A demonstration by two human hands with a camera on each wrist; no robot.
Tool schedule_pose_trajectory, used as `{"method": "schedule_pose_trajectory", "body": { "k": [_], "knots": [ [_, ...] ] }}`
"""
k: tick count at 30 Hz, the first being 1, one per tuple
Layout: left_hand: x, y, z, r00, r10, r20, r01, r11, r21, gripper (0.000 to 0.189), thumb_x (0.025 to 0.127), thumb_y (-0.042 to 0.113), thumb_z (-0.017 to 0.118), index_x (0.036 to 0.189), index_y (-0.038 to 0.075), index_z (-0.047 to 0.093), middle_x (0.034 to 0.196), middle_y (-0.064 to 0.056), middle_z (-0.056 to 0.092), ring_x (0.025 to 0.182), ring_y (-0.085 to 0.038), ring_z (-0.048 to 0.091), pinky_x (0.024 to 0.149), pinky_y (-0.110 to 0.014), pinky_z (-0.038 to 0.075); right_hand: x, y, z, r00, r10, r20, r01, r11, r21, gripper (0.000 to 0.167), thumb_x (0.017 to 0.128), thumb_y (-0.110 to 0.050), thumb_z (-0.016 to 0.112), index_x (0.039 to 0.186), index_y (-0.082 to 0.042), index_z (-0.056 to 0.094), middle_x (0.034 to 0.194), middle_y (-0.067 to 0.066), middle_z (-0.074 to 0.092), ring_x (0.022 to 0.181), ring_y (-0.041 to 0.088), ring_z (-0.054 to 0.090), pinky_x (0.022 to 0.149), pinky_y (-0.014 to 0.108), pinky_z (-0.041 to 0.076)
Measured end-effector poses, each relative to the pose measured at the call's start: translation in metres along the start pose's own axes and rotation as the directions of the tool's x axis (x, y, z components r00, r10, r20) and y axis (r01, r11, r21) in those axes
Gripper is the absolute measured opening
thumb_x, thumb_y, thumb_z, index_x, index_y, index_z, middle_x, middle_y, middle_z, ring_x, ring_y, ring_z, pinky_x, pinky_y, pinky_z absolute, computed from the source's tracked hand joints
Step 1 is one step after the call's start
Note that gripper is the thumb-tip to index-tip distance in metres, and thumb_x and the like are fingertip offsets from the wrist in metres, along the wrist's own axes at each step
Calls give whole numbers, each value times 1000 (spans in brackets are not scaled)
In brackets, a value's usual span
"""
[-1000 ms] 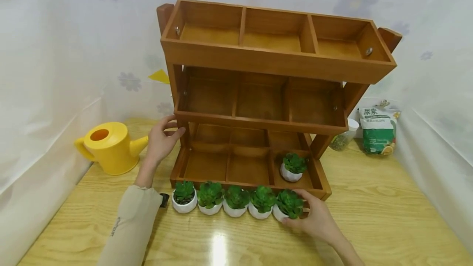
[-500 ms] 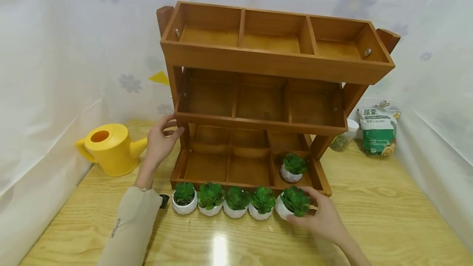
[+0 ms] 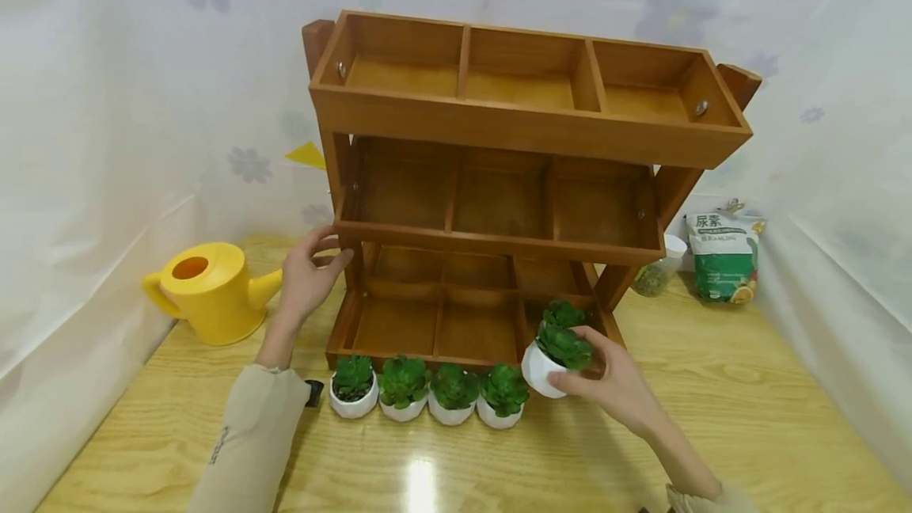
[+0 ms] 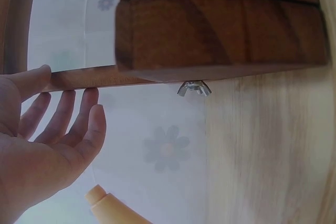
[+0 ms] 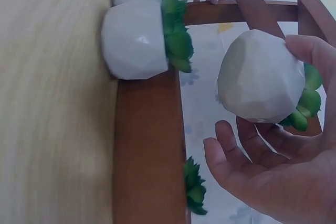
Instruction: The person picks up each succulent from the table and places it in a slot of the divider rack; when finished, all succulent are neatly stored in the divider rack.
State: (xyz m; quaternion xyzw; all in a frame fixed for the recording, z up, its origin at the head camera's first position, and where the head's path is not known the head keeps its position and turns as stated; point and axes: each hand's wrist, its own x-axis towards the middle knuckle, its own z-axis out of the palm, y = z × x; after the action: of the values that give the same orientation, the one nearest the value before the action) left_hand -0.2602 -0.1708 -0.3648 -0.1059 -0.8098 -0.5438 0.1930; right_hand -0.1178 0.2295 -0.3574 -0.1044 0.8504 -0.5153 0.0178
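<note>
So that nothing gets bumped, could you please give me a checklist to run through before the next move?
Faceted white pot with a green succulent gripped: ok, right hand holds it.
Held pot raised off the pale wooden table: ok.
Brown wooden three-tier shelf held: ok, left hand grips its left side.
Bottom front right compartment free: not ok, another green succulent stands there.
Gap between these two plants: cannot tell, they overlap in the head view.
Row of four white-potted green succulents upright: ok.
</note>
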Motion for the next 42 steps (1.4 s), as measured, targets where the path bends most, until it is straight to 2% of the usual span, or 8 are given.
{"method": "schedule_pose_trajectory", "body": {
  "k": [6,8,14,21,28,36,42],
  "knots": [
    [-1,0,-1,1000,-12,6,12,1000,4,43,91,9,65,133,3,54,119,-23,61,107,-37,59,88,-50,50,23,-12,1,999,-9,51,12,998,-61,55,82,-21,74,127,0,51,103,13,63,76,20,65,64,34,54],
    [-1,0,-1,1000,-9,8,9,1000,7,43,92,9,65,133,3,54,120,-24,60,107,-38,59,88,-51,50,30,-15,1,999,-3,42,8,994,-106,58,82,-24,74,129,0,50,108,14,63,80,20,63,66,32,53],
    [-2,1,0,1000,8,-5,-8,1000,4,41,91,6,63,131,-1,54,118,-25,61,106,-38,59,88,-51,50,46,-18,4,996,87,26,-81,978,-194,76,81,-36,74,141,-1,42,134,18,51,104,27,56,76,36,51],
    [-2,0,1,999,23,-22,-23,1000,12,39,91,4,63,129,-2,56,117,-24,61,105,-35,60,87,-51,51,65,-18,12,993,118,14,-112,967,-228,75,79,-41,75,137,-3,47,126,14,56,102,26,55,81,39,49],
    [-1,0,2,1000,18,-16,-17,999,31,40,91,5,63,130,-1,55,116,-24,62,104,-35,60,87,-49,51,84,-18,18,984,175,31,-160,948,-276,87,78,-46,74,143,-1,40,142,20,44,125,36,46,97,52,42],
    [0,3,1,1000,21,-15,-20,999,32,38,92,5,63,128,-1,56,117,-25,62,105,-36,60,88,-51,50,106,-11,25,990,123,69,-92,934,-345,77,75,-46,75,133,-1,52,129,17,56,114,33,54,91,50,46],
    [-2,2,2,1000,-3,-22,4,999,39,38,91,5,63,128,0,57,113,-26,63,100,-38,63,86,-51,52,114,-5,30,990,88,110,-38,919,-392,77,72,-41,79,132,0,54,128,16,57,112,33,55,89,48,48]
  ]
}}
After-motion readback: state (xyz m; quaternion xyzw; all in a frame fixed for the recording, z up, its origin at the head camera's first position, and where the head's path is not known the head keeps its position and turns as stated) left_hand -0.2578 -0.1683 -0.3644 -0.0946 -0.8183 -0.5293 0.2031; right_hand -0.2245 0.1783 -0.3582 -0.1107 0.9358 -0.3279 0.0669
